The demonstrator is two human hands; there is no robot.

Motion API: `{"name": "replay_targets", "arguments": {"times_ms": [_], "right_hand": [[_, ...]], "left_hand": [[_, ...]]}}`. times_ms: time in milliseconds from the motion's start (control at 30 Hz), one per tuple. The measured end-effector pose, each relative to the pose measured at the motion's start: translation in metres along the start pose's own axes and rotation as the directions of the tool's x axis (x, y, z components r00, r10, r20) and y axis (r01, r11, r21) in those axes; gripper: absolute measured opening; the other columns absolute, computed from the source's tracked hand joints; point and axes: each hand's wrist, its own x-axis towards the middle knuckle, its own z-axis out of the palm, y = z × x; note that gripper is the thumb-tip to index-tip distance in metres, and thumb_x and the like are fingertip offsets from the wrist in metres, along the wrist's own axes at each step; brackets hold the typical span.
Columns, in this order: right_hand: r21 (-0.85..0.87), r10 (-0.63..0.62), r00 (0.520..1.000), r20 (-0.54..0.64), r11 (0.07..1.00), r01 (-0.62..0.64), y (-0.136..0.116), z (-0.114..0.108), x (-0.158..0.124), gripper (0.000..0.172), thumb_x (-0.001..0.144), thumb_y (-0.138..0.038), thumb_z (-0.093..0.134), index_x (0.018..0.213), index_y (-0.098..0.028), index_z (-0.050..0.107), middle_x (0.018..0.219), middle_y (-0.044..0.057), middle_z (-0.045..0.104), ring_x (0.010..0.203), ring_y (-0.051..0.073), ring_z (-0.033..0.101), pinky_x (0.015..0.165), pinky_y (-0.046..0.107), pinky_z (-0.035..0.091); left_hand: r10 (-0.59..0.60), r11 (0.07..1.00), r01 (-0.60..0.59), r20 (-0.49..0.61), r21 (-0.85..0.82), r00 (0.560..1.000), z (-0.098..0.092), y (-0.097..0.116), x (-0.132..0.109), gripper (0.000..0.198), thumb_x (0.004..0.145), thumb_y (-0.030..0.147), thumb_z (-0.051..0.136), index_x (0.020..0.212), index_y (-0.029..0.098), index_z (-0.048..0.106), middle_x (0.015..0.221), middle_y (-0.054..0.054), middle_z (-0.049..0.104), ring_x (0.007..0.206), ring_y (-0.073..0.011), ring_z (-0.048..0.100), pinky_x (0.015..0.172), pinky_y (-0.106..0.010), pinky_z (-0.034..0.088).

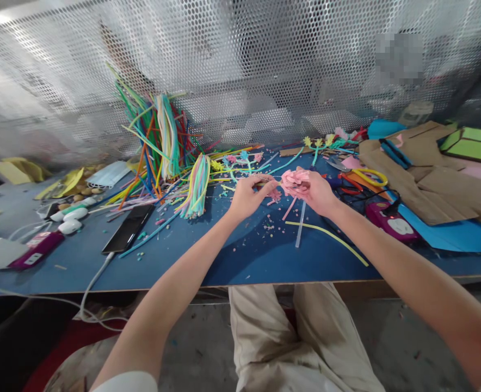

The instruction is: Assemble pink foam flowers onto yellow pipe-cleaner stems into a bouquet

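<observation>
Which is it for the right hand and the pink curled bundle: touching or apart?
Touching. The head view shows it: the right hand grips the pink curled bundle, fingers against it with no gap visible.

1. Two bare hands [249, 197].
2. One thick pink ruffled bundle [295, 183].
3. One slim translucent stick [301, 227].
4. One black rectangular smartphone [128, 230].
5. Two purple-and-white plastic power sockets [392, 222].
6. One pale-blue face mask [109, 174].
7. One yellow looped plastic handle [363, 172].

Pink looped bundle [295, 182], soft-looking, bunched together, held in the right hand [320, 193]
</observation>
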Motion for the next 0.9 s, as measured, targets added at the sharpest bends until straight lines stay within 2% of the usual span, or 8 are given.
{"name": "replay_targets", "arguments": {"times_ms": [100,200,333,433,533,633,767,900], "right_hand": [[0.058,0.123,0.991,-0.053,0.991,-0.120,0.000,-0.005,0.005,0.051,0.075,-0.074,0.071,0.080,-0.023,0.066,0.085,0.007,0.069,0.083,0.023,0.064,0.076,0.037,0.054],[0.064,0.106,0.990,-0.093,0.993,-0.100,-0.001,-0.013,0.009,0.048,0.075,-0.068,0.075,0.083,-0.022,0.068,0.087,0.005,0.068,0.077,0.018,0.062,0.070,0.034,0.052],[0.030,0.023,0.992,-0.128,0.999,-0.019,0.001,-0.022,0.012,0.038,0.063,-0.045,0.092,0.080,-0.019,0.070,0.079,0.000,0.065,0.067,0.011,0.053,0.065,0.029,0.047],[0.040,0.028,0.993,-0.113,0.999,-0.023,0.002,-0.021,0.011,0.039,0.063,-0.045,0.093,0.083,-0.018,0.074,0.080,0.001,0.066,0.068,0.010,0.053,0.068,0.029,0.049],[0.066,0.038,0.994,-0.100,0.997,-0.032,0.001,-0.017,0.010,0.040,0.063,-0.046,0.094,0.083,-0.016,0.076,0.078,0.002,0.067,0.069,0.011,0.056,0.069,0.029,0.050],[0.120,0.032,0.994,-0.107,0.993,-0.019,-0.002,-0.014,0.008,0.037,0.064,-0.044,0.094,0.079,-0.016,0.076,0.077,0.002,0.066,0.069,0.010,0.055,0.066,0.026,0.049],[0.160,0.026,0.996,-0.088,0.987,-0.012,-0.006,-0.014,0.007,0.031,0.068,-0.043,0.092,0.076,-0.017,0.076,0.079,0.002,0.066,0.068,0.008,0.052,0.063,0.023,0.047],[0.142,0.019,0.998,-0.068,0.990,-0.009,-0.005,-0.016,0.007,0.029,0.069,-0.040,0.092,0.075,-0.018,0.075,0.077,0.000,0.065,0.065,0.007,0.050,0.062,0.023,0.045]], "left_hand": [[-0.003,0.997,0.005,0.023,-0.081,1.000,-0.002,-0.003,0.001,0.035,0.086,0.053,0.075,0.085,0.019,0.078,0.096,-0.009,0.078,0.070,-0.0133,0.071,0.062,-0.025,0.058],[-0.006,0.991,0.009,0.027,-0.133,1.000,-0.005,-0.005,0.002,0.036,0.085,0.055,0.075,0.086,0.019,0.078,0.090,-0.007,0.077,0.070,-0.0132,0.070,0.063,-0.025,0.059],[0.001,0.994,-0.011,-0.093,-0.106,0.996,-0.010,-0.008,0.004,0.036,0.086,0.054,0.075,0.085,0.018,0.076,0.087,-0.006,0.077,0.069,-0.0128,0.069,0.060,-0.025,0.056],[0.021,0.997,-0.034,-0.188,-0.065,0.982,-0.013,-0.009,0.006,0.036,0.087,0.053,0.074,0.082,0.017,0.076,0.091,-0.007,0.077,0.069,-0.0122,0.068,0.063,-0.026,0.056],[0.090,0.995,-0.078,-0.243,0.059,0.966,-0.014,-0.009,0.006,0.035,0.088,0.052,0.073,0.083,0.018,0.077,0.089,-0.006,0.078,0.071,-0.0124,0.069,0.067,-0.027,0.056],[0.136,0.989,-0.111,-0.314,0.097,0.940,-0.014,-0.007,0.006,0.036,0.088,0.055,0.073,0.084,0.020,0.076,0.084,-0.005,0.076,0.071,-0.0132,0.068,0.067,-0.028,0.055],[0.099,0.995,-0.096,-0.459,0.030,0.883,-0.020,-0.009,0.011,0.039,0.091,0.059,0.068,0.085,0.021,0.074,0.077,-0.003,0.072,0.067,-0.0126,0.064,0.063,-0.028,0.052],[0.153,0.985,-0.085,-0.537,0.150,0.830,-0.030,-0.013,0.015,0.036,0.092,0.057,0.068,0.092,0.021,0.073,0.086,-0.003,0.074,0.073,-0.0136,0.067,0.067,-0.028,0.052]]}}
